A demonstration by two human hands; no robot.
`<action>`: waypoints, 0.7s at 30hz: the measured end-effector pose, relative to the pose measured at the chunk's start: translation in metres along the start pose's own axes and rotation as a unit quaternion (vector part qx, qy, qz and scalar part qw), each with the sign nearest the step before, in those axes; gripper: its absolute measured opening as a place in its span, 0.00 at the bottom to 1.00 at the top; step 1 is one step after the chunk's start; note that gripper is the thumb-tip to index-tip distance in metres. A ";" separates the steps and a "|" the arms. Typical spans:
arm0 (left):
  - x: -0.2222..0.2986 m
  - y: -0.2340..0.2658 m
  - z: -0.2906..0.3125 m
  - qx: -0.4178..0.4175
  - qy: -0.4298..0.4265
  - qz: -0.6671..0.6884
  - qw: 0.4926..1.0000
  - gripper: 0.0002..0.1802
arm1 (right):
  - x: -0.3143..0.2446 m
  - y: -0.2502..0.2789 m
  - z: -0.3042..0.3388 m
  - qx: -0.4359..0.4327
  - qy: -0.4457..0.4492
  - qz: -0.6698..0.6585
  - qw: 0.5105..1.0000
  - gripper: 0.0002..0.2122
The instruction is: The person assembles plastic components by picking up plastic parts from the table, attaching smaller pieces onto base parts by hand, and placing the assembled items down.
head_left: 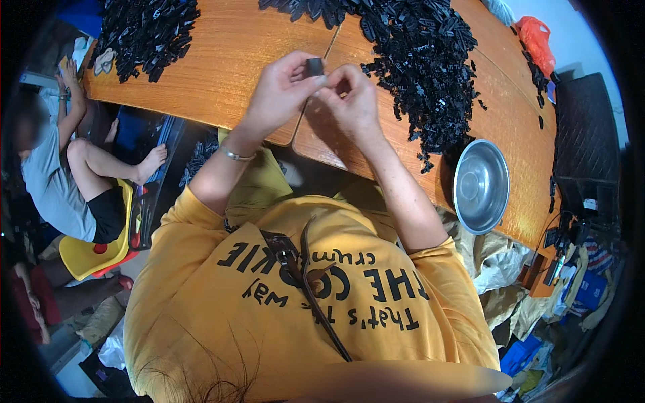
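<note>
Left hand (279, 91) pinching a small black part (314, 66) at the fingertips, above the near edge of the wooden surface (228, 60). Right hand (353, 101) curled close beside it, fingers narrow, touching the same part. Big heap of black parts (420, 60) toward the far edge, steel bowl (481, 186) at the near right edge.

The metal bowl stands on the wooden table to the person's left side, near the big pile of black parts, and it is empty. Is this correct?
Not quite. The head view shows the metal bowl on the person's right side, not the left. The rest holds: it stands on the wooden table, near the big pile of black parts, and it is empty.
</note>
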State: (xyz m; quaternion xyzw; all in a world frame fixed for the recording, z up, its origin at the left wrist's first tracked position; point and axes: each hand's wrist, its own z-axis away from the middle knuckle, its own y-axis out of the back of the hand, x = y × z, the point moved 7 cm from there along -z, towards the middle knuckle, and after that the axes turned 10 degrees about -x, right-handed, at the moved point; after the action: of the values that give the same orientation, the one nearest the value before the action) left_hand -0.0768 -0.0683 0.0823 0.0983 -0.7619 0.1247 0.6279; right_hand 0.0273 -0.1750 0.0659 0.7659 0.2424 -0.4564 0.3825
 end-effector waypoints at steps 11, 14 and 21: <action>0.027 0.156 0.165 -0.024 0.379 -0.505 0.775 0.18 | 0.036 0.055 -0.023 -0.034 -0.035 0.311 0.949 0.09; 0.033 0.152 0.131 0.036 0.223 -0.490 0.842 0.18 | 0.051 0.057 -0.040 -0.032 -0.008 0.355 0.934 0.08; -0.012 0.083 -0.079 0.053 -0.045 -0.578 0.813 0.15 | 0.063 0.048 -0.055 -0.068 -0.073 0.402 0.910 0.07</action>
State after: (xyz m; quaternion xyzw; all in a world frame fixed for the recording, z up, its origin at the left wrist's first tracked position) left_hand -0.0263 0.0355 0.0797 0.5590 -0.5841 -0.2257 0.5435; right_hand 0.1200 -0.1575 0.0436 0.7356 -0.0843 -0.3009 0.6011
